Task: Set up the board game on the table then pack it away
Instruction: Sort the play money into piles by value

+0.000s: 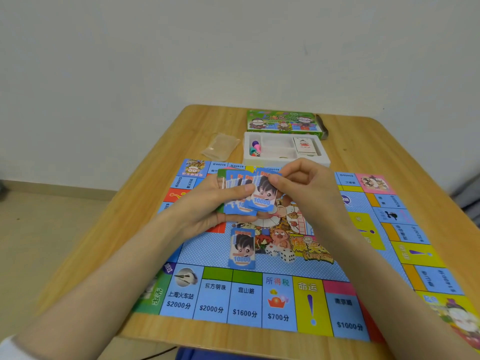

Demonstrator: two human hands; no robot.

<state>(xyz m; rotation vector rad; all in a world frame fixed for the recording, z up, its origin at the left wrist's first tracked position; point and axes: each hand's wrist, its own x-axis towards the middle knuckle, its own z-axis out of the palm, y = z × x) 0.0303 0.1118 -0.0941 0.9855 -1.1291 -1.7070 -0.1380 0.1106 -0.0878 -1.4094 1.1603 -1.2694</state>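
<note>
Above the game board (233, 302), a fan of blue banknotes (237, 189) is gripped in the left hand (207, 203). Its front note (262, 200) is pinched by the right hand (306, 188). A single banknote (242, 249) is laid flat at the board's centre.

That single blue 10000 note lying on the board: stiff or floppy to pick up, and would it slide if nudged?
The blue note looks paper-thin, so probably floppy and very light. It lies flat on the smooth-looking board, so a nudge would likely slide it, and lifting an edge may be fiddly. Similar notes fan thinly in the left hand.
</note>
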